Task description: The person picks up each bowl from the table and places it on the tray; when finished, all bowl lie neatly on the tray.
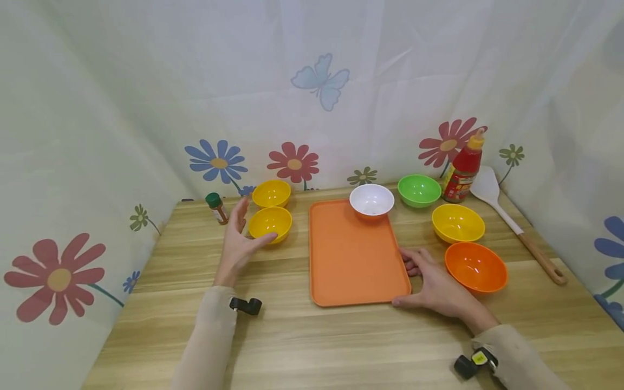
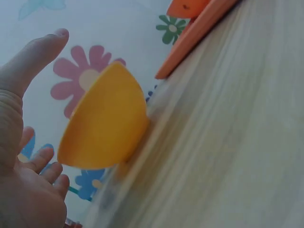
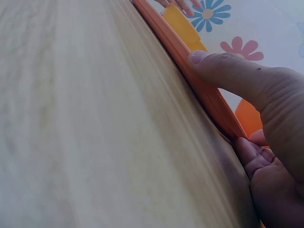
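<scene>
My left hand (image 1: 237, 238) is spread beside the nearer yellow bowl (image 1: 270, 224), thumb at the bowl's near side and fingers to its left. In the left wrist view, a gap shows between the palm and that bowl (image 2: 107, 121). The orange tray (image 1: 358, 260) lies flat on the table. At its near right corner my right hand (image 1: 436, 287) grips the edge, with the thumb (image 3: 223, 66) along the near rim and the fingers curled against the right side. A bowl, white inside and orange outside (image 1: 371, 201), sits at the tray's far right corner.
Another yellow bowl (image 1: 271, 193) and a green-capped shaker (image 1: 216, 208) stand at the left. Towards the right are a green bowl (image 1: 420, 190), a yellow bowl (image 1: 458, 223), an orange bowl (image 1: 476, 267), a red sauce bottle (image 1: 463, 170) and a spatula (image 1: 519, 227). Flowered curtains border the table.
</scene>
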Demonstrator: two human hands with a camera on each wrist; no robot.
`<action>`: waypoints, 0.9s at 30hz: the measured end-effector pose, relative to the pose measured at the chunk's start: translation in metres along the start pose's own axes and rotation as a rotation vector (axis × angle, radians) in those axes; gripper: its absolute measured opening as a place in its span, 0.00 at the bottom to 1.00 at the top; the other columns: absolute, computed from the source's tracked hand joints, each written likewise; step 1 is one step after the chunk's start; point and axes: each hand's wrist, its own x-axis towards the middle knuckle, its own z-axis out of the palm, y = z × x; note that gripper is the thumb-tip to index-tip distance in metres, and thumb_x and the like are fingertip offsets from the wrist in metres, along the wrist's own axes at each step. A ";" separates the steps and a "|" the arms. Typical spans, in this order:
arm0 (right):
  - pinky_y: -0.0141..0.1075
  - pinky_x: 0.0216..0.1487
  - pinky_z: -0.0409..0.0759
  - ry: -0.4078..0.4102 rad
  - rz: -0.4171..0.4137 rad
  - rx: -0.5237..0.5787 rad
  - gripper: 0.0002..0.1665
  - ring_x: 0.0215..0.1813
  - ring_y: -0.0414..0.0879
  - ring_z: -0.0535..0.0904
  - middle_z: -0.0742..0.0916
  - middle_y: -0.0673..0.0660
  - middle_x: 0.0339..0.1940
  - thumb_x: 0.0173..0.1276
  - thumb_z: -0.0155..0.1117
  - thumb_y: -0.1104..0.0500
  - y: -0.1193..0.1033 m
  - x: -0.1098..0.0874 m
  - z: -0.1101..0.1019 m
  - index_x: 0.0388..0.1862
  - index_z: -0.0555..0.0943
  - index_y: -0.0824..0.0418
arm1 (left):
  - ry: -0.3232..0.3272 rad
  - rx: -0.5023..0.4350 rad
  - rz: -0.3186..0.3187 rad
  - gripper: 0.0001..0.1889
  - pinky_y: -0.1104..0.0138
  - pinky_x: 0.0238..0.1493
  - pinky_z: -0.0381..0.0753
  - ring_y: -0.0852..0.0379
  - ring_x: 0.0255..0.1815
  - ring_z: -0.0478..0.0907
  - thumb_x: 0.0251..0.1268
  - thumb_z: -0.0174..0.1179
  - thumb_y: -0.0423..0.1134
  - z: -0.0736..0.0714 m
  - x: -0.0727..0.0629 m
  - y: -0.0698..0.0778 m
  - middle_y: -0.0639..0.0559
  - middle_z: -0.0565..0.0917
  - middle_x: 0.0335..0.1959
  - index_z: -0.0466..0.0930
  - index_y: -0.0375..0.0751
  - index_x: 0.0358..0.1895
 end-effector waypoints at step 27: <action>0.48 0.69 0.84 0.001 -0.022 -0.004 0.72 0.66 0.51 0.78 0.76 0.57 0.69 0.53 0.91 0.33 0.000 -0.001 -0.001 0.88 0.65 0.60 | -0.088 0.022 -0.140 0.62 0.48 0.89 0.62 0.42 0.84 0.68 0.58 0.88 0.50 0.001 -0.003 -0.024 0.43 0.66 0.88 0.56 0.42 0.90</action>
